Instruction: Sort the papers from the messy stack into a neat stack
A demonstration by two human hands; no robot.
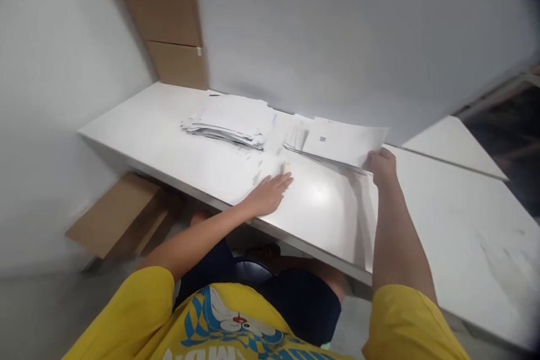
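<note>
My right hand (382,165) pinches the near right corner of a white paper sheet (343,139), raising that end off the table. The sheet carries a small dark square mark, and its left part rests over other papers (297,134). My left hand (272,193) lies on the white tabletop with its fingers stretched out. Just beyond its fingertips is a small pale beige object (287,167), too blurred to name. Farther left sits an uneven stack of white papers (240,115), with grey smudges on the table in front of it.
Stacked cardboard boxes (169,8) stand at the table's back left corner, against the wall (337,34). Another cardboard box (116,214) is below the table at left. A white panel (455,146) lies at the back right. The white table (126,118) has its front edge close to my body.
</note>
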